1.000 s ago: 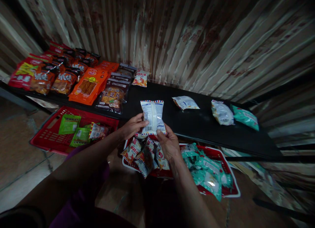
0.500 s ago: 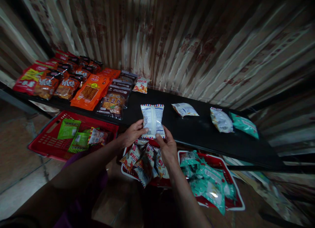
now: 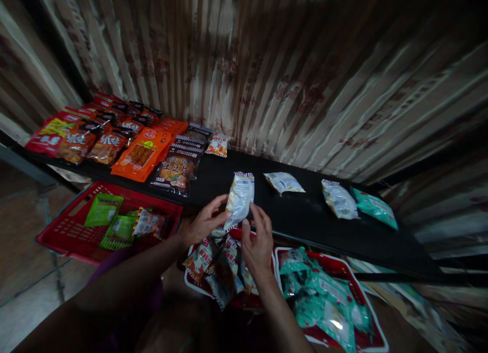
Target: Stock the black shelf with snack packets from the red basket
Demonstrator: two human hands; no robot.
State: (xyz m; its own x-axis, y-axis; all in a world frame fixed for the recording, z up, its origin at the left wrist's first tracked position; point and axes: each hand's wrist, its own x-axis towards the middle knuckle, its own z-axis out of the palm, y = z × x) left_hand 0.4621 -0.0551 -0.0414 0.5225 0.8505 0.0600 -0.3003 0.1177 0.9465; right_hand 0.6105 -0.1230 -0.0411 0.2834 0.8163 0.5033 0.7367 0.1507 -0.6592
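A white snack bag (image 3: pixel 241 198) with striped ends stands tilted over the front edge of the black shelf, showing its printed back and part of one side. My left hand (image 3: pixel 209 220) grips its lower left edge between thumb and fingers. At the bag's lower right is my right hand (image 3: pixel 258 238), thumb and fingers apart; its fingertips are close to the bag's edge, and whether they touch it I cannot tell. Below both hands, a red basket with a white rim (image 3: pixel 189 279) holds several similar snack bags (image 3: pixel 230 256).
On the black shelf (image 3: pixel 290 218), orange, red and brown snack packs (image 3: pixel 141 152) fill the left; a few white bags (image 3: pixel 339 199) and a green bag (image 3: pixel 374 207) lie right. Another basket (image 3: pixel 375 312) holds green bags. A red basket (image 3: pixel 61 236) stands left. Corrugated sheeting (image 3: pixel 229 63) backs the shelf.
The bag has turned from facing me flat to an angled, more edge-on position. My right hand's fingers have come off its front, while the left hand keeps hold. The view has shifted slightly.
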